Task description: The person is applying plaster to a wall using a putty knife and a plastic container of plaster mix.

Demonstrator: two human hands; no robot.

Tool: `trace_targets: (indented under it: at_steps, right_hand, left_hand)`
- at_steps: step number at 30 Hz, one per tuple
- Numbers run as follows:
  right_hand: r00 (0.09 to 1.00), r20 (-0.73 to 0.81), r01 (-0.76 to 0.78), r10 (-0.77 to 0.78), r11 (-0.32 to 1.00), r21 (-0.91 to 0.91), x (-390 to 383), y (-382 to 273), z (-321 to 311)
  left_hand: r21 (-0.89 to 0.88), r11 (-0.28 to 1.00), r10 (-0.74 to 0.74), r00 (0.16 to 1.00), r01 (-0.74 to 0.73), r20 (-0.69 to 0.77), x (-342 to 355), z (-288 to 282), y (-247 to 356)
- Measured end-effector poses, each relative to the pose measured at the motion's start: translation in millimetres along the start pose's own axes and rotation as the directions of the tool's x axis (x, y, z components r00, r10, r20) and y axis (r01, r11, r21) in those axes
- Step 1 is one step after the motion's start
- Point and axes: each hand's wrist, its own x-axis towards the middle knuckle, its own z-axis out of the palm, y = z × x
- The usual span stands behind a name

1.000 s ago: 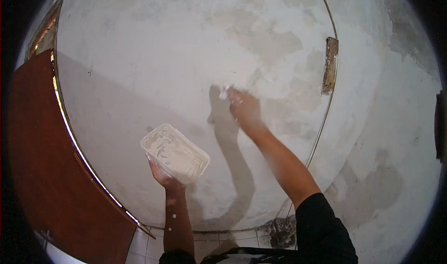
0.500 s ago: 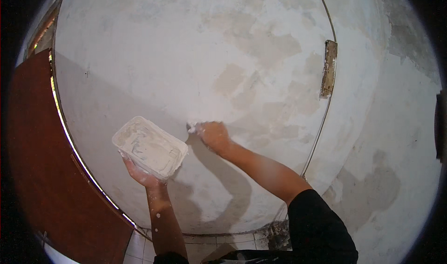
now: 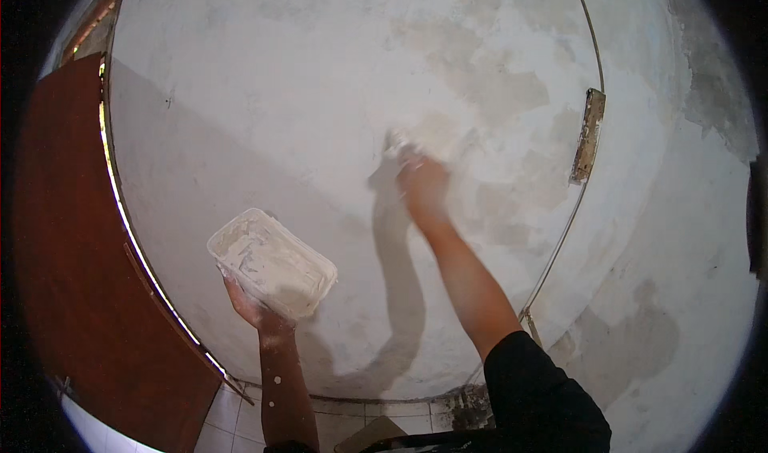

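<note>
My left hand point(image 3: 245, 303) is closed round the underside of a rectangular white plastic tub point(image 3: 274, 263), held tilted in front of the wall. White paste coats the tub's inside and rim. My right hand point(image 3: 422, 179), blurred by motion, is raised against the white wall point(image 3: 304, 133), on a patchy, pale grey-beige area. It grips what looks like a putty knife point(image 3: 394, 143), smeared with white paste; the handle is hidden in the fingers. White specks dot my left forearm.
A brown door point(image 3: 68, 237) with a bright gap along its edge stands at left. A cable point(image 3: 552, 249) runs down the wall at right past a worn wooden strip point(image 3: 589, 135). Floor tiles point(image 3: 240, 421) and a dark stained corner point(image 3: 472, 407) lie below.
My right hand has moved up the wall with the putty knife, and its forearm is now steeper. The tub remains in my left hand. The whole view has shifted slightly.
</note>
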Motion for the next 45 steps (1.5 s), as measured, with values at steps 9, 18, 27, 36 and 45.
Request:
trace_targets:
  at_steps: [9, 18, 27, 36, 45]
  right_hand:
    - [0.813, 0.474, 0.291, -0.338, 0.941, 0.171, -37, -70, -5]
    - [0.926, 0.340, 0.238, -0.166, 0.954, -0.181, -28, -49, 13]
    - [0.792, 0.600, 0.218, -0.109, 0.970, -0.110, -34, -53, -24]
    - [0.973, 0.022, 0.230, -0.229, 0.970, -0.083, 94, -40, -41]
    - [0.802, 0.475, 0.477, -0.363, 0.867, -0.142, -79, -57, -16]
  left_hand:
    - [-0.114, 0.980, -0.173, 0.983, 0.166, -0.059, 13, 18, 34]
    - [-0.081, 0.992, -0.108, 0.990, 0.101, -0.090, 31, -2, 50]
    - [-0.238, 0.914, -0.394, 0.861, 0.329, -0.322, 28, -26, 43]
    - [-0.185, 0.921, -0.382, 0.888, 0.343, -0.257, 21, -41, 39]
    - [-0.400, 0.848, -0.433, 0.889, 0.347, -0.147, 16, -58, 27]
